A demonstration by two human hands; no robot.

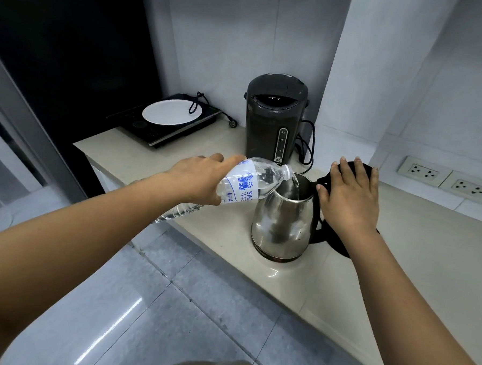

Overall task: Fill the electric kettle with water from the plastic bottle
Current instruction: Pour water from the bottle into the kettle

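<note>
Left hand (203, 177) grips the plastic bottle (251, 180) around its middle, fingers wrapped over the label. The bottle is tipped past horizontal, with its neck at the rim of the electric kettle (282, 223). A thin stream of water (296, 184) runs from the bottle mouth into the open kettle. The bottle's bottom end sticks out below and behind the left hand, over the counter edge. Right hand (350, 199) lies flat on the flipped-back black lid (365, 168), fingers straight and spread, clasping nothing; it sits just right of the kettle opening, above the handle. The kettle stands upright on the beige counter (398, 246) between our two hands, with the black power base (339, 246) partly showing under the right wrist. The bottle label is white with blue print. We read "SING" and "WAT", both cut off by the bottle's curve, next to a blue beast emblem. The print on the kettle's bottom band is too small to read. Behind it stands a dark thermo pot (276, 120), its level gauge marked 2.0, 1.0 and 3.0. At far left, a white plate (172, 112) sits on an induction hob (164, 133), with a cord (195, 103) looped over the plate. There are two wall sockets (424, 171) at right.
</note>
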